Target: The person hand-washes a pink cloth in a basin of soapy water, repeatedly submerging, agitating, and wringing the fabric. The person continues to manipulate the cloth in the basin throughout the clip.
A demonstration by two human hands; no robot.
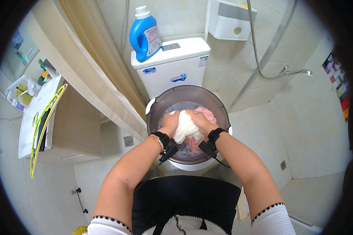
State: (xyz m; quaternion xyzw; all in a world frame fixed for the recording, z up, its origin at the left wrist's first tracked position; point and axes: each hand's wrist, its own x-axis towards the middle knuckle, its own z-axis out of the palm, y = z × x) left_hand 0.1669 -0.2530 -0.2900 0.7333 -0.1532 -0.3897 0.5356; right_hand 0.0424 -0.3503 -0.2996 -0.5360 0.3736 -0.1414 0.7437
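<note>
A dark translucent basin with white handles sits over the toilet, with sudsy water in it. Bunched between both my hands is a wet white cloth, its folds hanging down toward the water. My left hand is closed on its left side. On the right side my right hand grips it too, thumb on top. Pink cloth lies in the basin behind and below the white one, partly hidden by it and by my right hand. Black straps with small devices circle both wrists.
A blue detergent bottle stands on the toilet tank. A beige curtain hangs at the left, beside a washbasin with green hangers on its edge. At the right are a shower hose and tap.
</note>
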